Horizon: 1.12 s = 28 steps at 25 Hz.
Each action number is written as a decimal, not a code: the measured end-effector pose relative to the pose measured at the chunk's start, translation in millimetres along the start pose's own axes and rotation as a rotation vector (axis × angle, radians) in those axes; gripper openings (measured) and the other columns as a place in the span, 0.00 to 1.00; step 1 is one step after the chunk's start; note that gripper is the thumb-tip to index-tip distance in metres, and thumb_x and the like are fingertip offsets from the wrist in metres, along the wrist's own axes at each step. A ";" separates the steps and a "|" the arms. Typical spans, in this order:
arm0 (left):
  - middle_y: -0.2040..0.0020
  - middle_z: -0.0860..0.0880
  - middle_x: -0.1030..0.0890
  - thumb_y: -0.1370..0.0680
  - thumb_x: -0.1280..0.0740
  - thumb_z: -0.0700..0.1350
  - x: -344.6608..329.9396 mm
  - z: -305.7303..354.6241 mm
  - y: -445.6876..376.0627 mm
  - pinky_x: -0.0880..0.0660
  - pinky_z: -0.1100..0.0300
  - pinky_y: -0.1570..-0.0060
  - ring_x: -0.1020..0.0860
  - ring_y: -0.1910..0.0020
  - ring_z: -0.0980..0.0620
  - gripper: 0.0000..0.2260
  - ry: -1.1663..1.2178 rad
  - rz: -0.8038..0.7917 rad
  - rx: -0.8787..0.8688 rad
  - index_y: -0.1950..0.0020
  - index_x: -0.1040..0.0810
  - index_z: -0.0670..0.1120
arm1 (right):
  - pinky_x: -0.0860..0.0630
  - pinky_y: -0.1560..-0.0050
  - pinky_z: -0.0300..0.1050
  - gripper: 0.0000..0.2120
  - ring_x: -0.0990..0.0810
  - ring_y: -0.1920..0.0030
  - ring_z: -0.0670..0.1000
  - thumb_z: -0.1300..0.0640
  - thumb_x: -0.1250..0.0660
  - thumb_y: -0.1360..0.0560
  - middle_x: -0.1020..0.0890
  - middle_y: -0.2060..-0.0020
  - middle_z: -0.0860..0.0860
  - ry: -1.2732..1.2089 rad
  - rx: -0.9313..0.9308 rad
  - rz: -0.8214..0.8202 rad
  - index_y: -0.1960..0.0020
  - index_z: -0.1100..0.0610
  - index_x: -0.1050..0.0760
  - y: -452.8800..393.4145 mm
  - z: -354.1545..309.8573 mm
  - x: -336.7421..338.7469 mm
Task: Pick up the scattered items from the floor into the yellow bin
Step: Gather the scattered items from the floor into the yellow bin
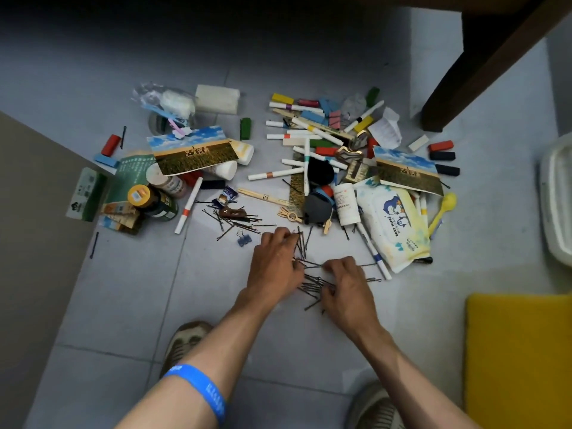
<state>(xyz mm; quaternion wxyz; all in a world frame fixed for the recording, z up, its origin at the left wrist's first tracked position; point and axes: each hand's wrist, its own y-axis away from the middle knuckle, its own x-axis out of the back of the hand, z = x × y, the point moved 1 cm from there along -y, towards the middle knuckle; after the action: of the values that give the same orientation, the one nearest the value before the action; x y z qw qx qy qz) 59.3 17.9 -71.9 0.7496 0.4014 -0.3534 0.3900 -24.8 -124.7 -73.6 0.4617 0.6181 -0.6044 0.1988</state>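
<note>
Currently both hands rake hairpins (312, 284) together on the floor: left hand (274, 264) fingers curled pinching several pins, right hand (346, 286) curled over the pile beneath it. Pins look thin, light, stiff, slippery; best pinched as a bundle mid-length. Yellow bin (520, 360) sits right of the right hand, well apart.

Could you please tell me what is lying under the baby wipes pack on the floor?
Sticking out from under the baby wipes pack are a yellow spoon, white markers and a black pen tip. Anything else beneath it is covered.
</note>
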 end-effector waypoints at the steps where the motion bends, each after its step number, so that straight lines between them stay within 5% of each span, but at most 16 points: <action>1: 0.34 0.48 0.28 0.25 0.35 0.45 -2.6 -0.1 5.7 0.29 0.52 0.41 0.31 0.38 0.46 0.24 0.019 -0.006 -0.036 0.29 0.29 0.46 | 0.27 0.48 0.47 0.18 0.27 0.46 0.55 0.61 0.34 0.29 0.26 0.46 0.53 -0.029 0.022 -0.002 0.40 0.55 0.25 1.1 -2.2 -0.9; 5: 0.35 0.48 0.27 0.25 0.33 0.45 -2.6 -17.6 13.3 0.30 0.53 0.42 0.31 0.38 0.47 0.22 0.041 0.072 0.078 0.31 0.29 0.47 | 0.28 0.44 0.50 0.21 0.29 0.43 0.57 0.60 0.34 0.28 0.26 0.40 0.56 -0.020 -0.136 0.208 0.35 0.58 0.28 -5.9 22.4 15.8; 11: 0.37 0.51 0.32 0.26 0.32 0.45 -14.5 11.2 29.6 0.27 0.58 0.42 0.34 0.39 0.52 0.23 0.125 -0.094 -0.054 0.31 0.28 0.50 | 0.29 0.45 0.50 0.19 0.28 0.45 0.58 0.62 0.34 0.30 0.26 0.45 0.57 0.018 -0.091 0.157 0.39 0.60 0.25 -12.2 20.9 18.5; 15: 0.38 0.49 0.31 0.26 0.33 0.43 -19.0 -0.4 40.5 0.27 0.58 0.44 0.33 0.39 0.49 0.23 0.128 0.078 0.182 0.31 0.29 0.48 | 0.30 0.49 0.48 0.17 0.29 0.45 0.59 0.62 0.33 0.29 0.27 0.44 0.58 -0.020 -0.275 0.243 0.40 0.59 0.26 5.5 43.1 22.3; 20: 0.38 0.50 0.30 0.28 0.31 0.42 -29.1 19.1 51.4 0.31 0.60 0.41 0.32 0.38 0.48 0.26 0.250 -0.045 0.094 0.31 0.29 0.48 | 0.28 0.49 0.44 0.18 0.25 0.47 0.55 0.65 0.35 0.30 0.26 0.46 0.53 -0.191 -0.060 0.004 0.40 0.58 0.25 16.3 -1.0 -4.4; 24: 0.38 0.51 0.32 0.32 0.27 0.51 -25.7 -1.7 58.1 0.30 0.58 0.40 0.34 0.38 0.50 0.33 0.172 -0.036 0.088 0.29 0.32 0.49 | 0.28 0.45 0.46 0.19 0.25 0.45 0.55 0.63 0.32 0.29 0.25 0.44 0.54 -0.173 -0.222 0.097 0.38 0.58 0.25 22.9 23.3 1.6; 28: 0.39 0.52 0.33 0.32 0.27 0.48 -32.8 5.1 63.4 0.26 0.56 0.45 0.34 0.41 0.50 0.32 0.052 -0.114 -0.092 0.29 0.33 0.50 | 0.30 0.48 0.41 0.20 0.26 0.47 0.52 0.64 0.33 0.31 0.25 0.48 0.50 -0.185 0.016 -0.121 0.39 0.54 0.24 24.9 13.0 -1.6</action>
<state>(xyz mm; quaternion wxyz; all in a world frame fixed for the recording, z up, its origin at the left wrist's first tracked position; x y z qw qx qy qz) -11.5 27.2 -76.6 0.7972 0.3757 -0.3281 0.3402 -52.4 -130.5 -73.1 0.4103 0.6728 -0.6044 0.1175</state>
